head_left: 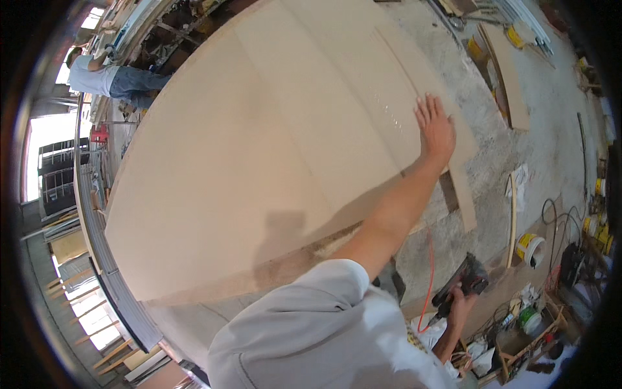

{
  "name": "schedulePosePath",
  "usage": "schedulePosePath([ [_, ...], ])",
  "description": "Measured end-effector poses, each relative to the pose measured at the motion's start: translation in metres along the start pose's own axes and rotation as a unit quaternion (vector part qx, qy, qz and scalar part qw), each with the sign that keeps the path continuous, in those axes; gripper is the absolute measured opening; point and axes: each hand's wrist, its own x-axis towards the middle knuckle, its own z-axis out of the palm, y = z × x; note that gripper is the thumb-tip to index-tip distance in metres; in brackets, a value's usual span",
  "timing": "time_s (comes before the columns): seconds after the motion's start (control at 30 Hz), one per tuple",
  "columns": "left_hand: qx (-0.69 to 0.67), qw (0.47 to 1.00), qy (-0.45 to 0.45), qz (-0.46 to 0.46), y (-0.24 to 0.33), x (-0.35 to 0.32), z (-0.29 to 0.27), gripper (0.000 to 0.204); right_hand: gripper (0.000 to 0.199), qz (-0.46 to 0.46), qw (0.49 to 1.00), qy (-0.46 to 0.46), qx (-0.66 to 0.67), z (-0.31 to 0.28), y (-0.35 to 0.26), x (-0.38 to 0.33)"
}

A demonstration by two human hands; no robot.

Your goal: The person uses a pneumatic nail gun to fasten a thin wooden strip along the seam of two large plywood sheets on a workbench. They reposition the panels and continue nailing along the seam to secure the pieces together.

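Note:
My left hand (pixel 437 133) lies flat on a large pale wooden panel (pixel 214 162), fingers stretched out. Its fingertips touch the near end of a thin wooden strip (pixel 398 61) lying along the panel. Beside the strip is a row of small white glue-like spots (pixel 389 111). Lower down, off the panel's edge, my right hand (pixel 461 303) is closed around a black and red nail gun (pixel 468 280). A red hose (pixel 430 279) hangs close to the tool; where it joins is hard to make out.
A short board (pixel 462 198) juts out from under the panel's edge. On the concrete floor are a white and yellow bucket (pixel 531 249), a leaning plank (pixel 505 74), and a crate of clutter (pixel 528 340). Another person (pixel 113 78) works at the far left.

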Motion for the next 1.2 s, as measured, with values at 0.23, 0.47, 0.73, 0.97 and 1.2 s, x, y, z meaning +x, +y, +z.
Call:
schedulePosePath([
  [0.23,0.141,0.935,-0.231,0.231,-0.129,-0.118,-0.187,0.080,0.034,0.027,0.998,-0.051,0.032,0.021,-0.028,0.035],
  [0.47,0.264,0.920,-0.278,0.084,-0.242,-0.130,-0.294,0.079,0.029,-0.045,0.989,-0.139,-0.001,0.079,-0.082,0.051],
  [0.73,0.282,0.958,0.008,0.054,-0.354,0.101,-0.304,0.066,0.044,-0.042,0.989,-0.142,-0.027,0.137,-0.128,0.004],
  [0.97,0.302,0.945,0.103,0.077,-0.447,0.289,-0.312,0.056,0.048,0.005,0.995,-0.086,-0.043,0.176,-0.143,-0.031],
  [1.2,0.458,0.872,0.012,0.170,-0.514,0.424,-0.333,0.035,0.052,0.037,0.996,-0.049,-0.059,0.191,-0.153,-0.042],
])
